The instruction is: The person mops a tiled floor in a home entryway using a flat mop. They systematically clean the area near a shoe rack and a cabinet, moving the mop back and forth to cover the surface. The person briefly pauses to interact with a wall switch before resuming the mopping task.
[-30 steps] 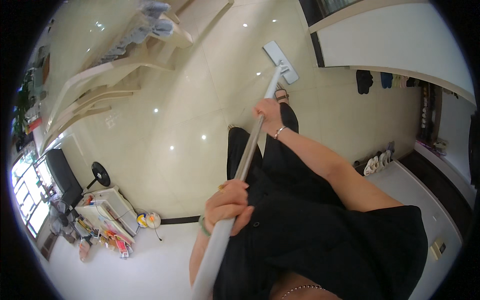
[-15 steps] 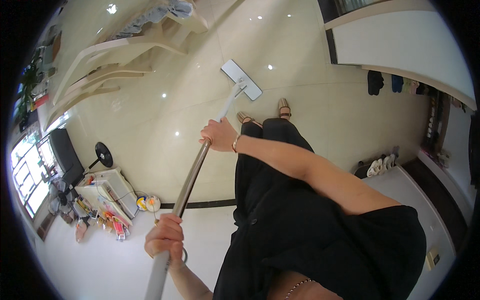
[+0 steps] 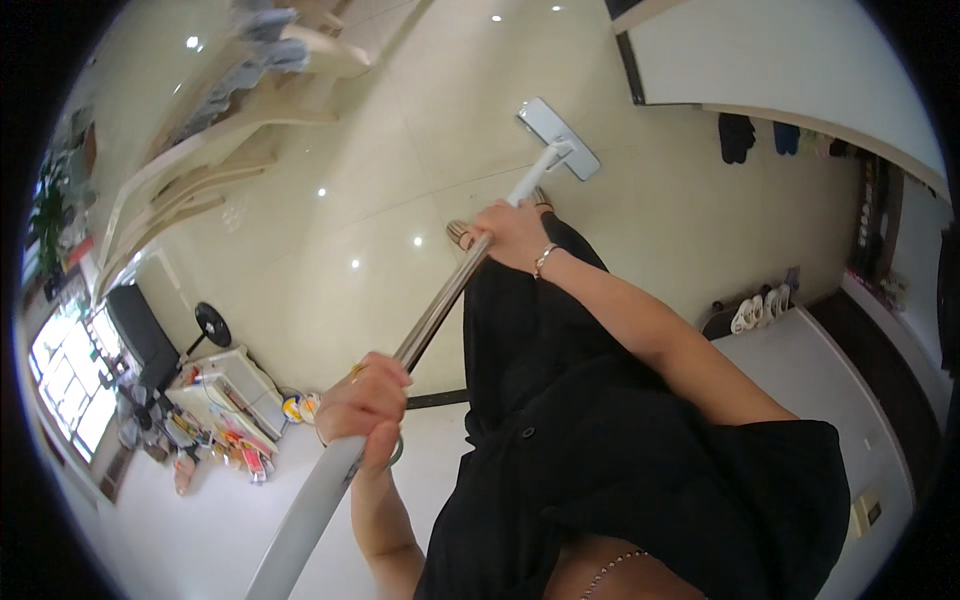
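A flat mop [image 3: 445, 297] runs slantwise across the view, its pole part metal and part pale grey. My left hand [image 3: 366, 405] is wrapped round the upper pole, just above the thick grey grip section. Lower down, my right hand [image 3: 511, 236] closes round the pole where the metal meets the white lower part. The rectangular white mop head [image 3: 558, 138] lies on the glossy cream tile floor [image 3: 420, 150], ahead of my feet and slightly right. My sandals [image 3: 459, 233] are partly hidden behind the pole and my hand.
Cream curved-leg furniture [image 3: 200, 160] stands at the far left. On the left are a black round-based stand [image 3: 211, 324] and a cabinet [image 3: 235, 395] with clutter and balls beside it. Dark shoes [image 3: 737, 138] sit under a white unit at right; pale shoes [image 3: 758, 312] stand nearer.
The mop head has slid to the right and a little farther away. Both hands have moved right with the pole, still gripping it; my left hand is also higher in view.
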Motion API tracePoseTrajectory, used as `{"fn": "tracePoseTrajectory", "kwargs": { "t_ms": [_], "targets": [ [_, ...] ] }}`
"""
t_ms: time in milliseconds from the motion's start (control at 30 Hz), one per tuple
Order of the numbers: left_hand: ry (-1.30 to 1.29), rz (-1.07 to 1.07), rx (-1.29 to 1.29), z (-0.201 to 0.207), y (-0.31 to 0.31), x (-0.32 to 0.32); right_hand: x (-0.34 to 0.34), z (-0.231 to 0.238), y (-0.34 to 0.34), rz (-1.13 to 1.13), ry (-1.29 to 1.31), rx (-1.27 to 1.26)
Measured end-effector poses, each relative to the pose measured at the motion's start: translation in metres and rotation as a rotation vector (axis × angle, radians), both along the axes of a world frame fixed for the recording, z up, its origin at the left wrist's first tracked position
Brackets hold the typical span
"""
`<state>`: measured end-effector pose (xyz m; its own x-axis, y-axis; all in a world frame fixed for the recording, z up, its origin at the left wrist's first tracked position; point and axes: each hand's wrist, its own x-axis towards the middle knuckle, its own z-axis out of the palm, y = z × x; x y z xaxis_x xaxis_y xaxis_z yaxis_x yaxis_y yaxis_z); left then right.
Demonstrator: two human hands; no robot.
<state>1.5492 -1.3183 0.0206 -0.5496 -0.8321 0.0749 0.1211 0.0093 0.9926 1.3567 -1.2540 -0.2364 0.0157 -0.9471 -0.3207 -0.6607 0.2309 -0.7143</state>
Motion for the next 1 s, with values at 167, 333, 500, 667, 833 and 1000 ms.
{"fn": "tracePoseTrajectory", "kwargs": {
  "t_ms": [167, 333, 500, 667, 833, 1000],
  "targets": [
    [0.154, -0.291, 0.016, -0.049, 0.006, -0.093, -0.097, -0.053, 0.068, -0.286, 0.096, -0.008],
    [0.275, -0.481, -0.050, -0.104, 0.056, -0.164, -0.179, -0.061, 0.148, -0.458, 0.139, -0.011],
    [0.224, -0.564, -0.011, -0.122, 0.096, -0.148, -0.167, -0.069, 0.182, -0.578, 0.183, -0.075],
    [0.179, -0.636, -0.058, -0.108, 0.075, -0.091, -0.114, -0.079, 0.180, -0.531, 0.085, -0.003],
    [0.131, -0.679, -0.061, -0.079, 0.019, 0.002, -0.005, -0.074, 0.121, -0.475, 0.107, -0.050],
    [-0.010, -0.556, -0.032, -0.015, -0.029, 0.099, 0.113, -0.035, 0.048, -0.409, -0.062, -0.188]
  ]
}}
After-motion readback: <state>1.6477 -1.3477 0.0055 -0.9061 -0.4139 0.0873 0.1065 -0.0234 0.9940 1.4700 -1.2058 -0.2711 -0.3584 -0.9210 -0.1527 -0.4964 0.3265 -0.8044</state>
